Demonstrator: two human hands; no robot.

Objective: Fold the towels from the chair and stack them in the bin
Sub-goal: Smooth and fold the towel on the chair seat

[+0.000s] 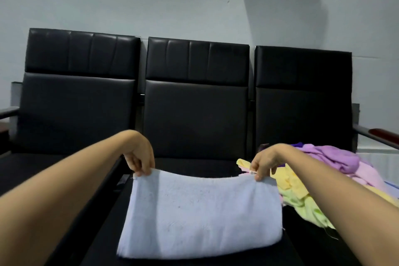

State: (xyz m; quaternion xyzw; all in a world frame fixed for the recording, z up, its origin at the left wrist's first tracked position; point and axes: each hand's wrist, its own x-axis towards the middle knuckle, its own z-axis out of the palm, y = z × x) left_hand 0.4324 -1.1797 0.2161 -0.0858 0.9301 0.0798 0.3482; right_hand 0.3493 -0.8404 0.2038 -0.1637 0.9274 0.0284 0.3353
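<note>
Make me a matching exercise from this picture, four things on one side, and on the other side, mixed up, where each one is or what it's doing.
Column one
1. left hand
2. right hand
3. light blue towel
4. pile of towels

Column two
A. heaped to the right of the blue towel, purple, pink, yellow and green
B. pinches the blue towel's far right corner
C. spread on the black seat, far edge lifted
D. pinches the blue towel's far left corner

Pairs: 1-D, 2-B, 3-C, 4-A
</note>
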